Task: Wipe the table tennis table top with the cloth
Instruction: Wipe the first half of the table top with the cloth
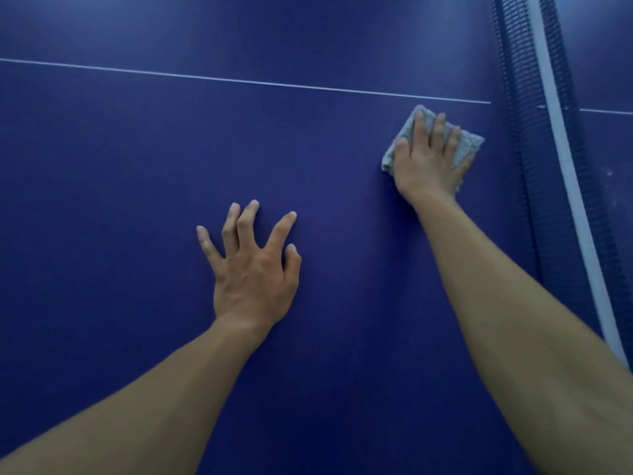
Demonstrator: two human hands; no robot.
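Cloth (pixel 471 145), pale grey and folded small, lies flat on the blue desk (pixel 137 149) of the table tennis set, just short of the net (pixel 556 132) and a little below the thin white line (pixel 239 80) running across the surface. The right hand (pixel 430 162) presses down on it, fingers (pixel 436 126) straight and slightly spread over the fabric. The left hand (pixel 255 272) is well apart from the cloth, braced on bare desk nearer the person, its fingers (pixel 282 228) splayed wide and arched, tips touching the surface and holding nothing.
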